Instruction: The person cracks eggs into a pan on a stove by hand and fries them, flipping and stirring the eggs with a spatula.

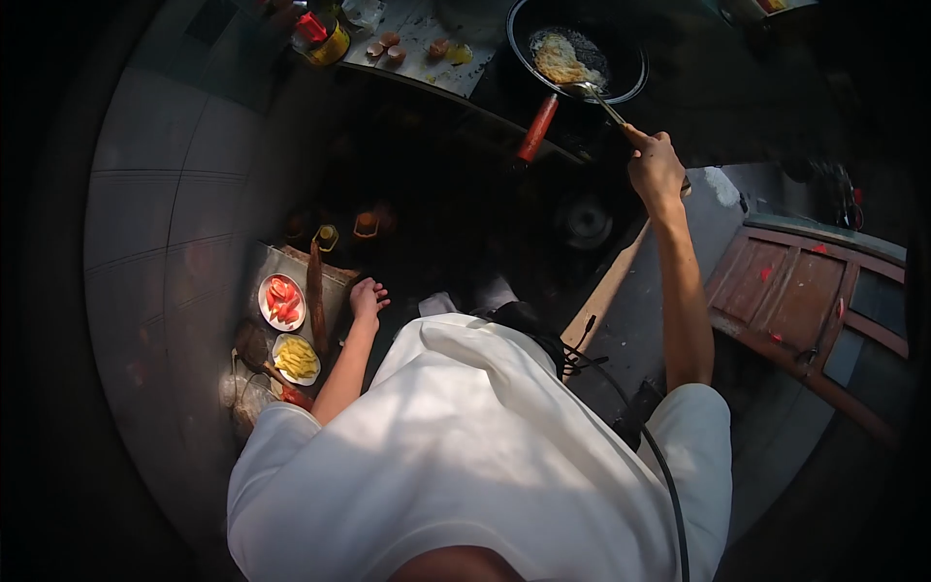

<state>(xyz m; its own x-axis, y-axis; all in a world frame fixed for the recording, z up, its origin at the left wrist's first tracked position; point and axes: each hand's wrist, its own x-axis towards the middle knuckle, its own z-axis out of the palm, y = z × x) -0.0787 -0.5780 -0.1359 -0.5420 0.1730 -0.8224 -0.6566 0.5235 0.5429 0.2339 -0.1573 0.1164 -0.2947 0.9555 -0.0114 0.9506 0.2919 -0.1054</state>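
My right hand (658,173) is closed around the handle of a metal spatula (606,105), which reaches into a dark wok (639,85). The spatula's head touches frying egg (561,60), yellowish white with browned edges, in oil. A red wok handle (537,131) points toward me. Low at my side, my left hand (367,299) holds nothing, its fingers loosely bent and apart. Closest to it are a plate of cut tomato wedges (282,299) and a white dish of yellow-green cut pieces (296,358).
Cracked eggshells (390,47) and spilled egg (459,54) lie on the counter (423,70) left of the wok. A yellow container (331,47) stands at its left end. A cable (659,456) runs past my right side; a wooden door (776,276) is at the right.
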